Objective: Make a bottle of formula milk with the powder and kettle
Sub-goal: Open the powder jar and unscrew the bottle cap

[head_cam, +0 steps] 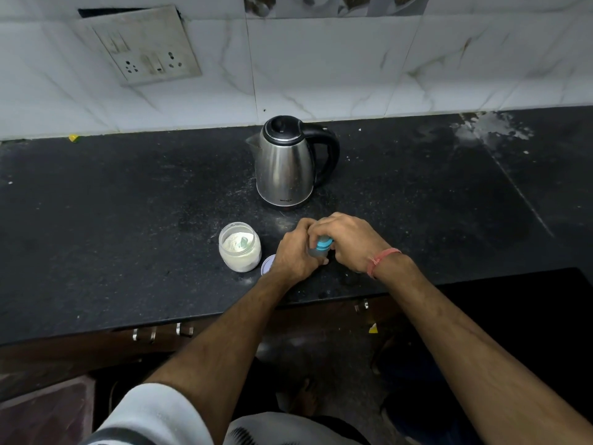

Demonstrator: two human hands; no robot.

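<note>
A steel kettle [285, 163] with a black lid and handle stands at the back of the black counter [128, 226]. In front of it, both hands meet on a small baby bottle [322, 246] with a blue collar. My left hand [296, 255] wraps the bottle's body, which is mostly hidden. My right hand [345, 237] grips the blue top from above. An open clear jar of white powder [240, 250] with a scoop inside stands just left of my left hand. The jar's lid [267, 264] lies flat beside it, partly under my left hand.
A socket plate [147, 46] hangs on the marble tile wall at the back left. White powder is spilled on the counter at the back right [491, 128]. Cabinet handles [160, 332] sit under the counter's front edge.
</note>
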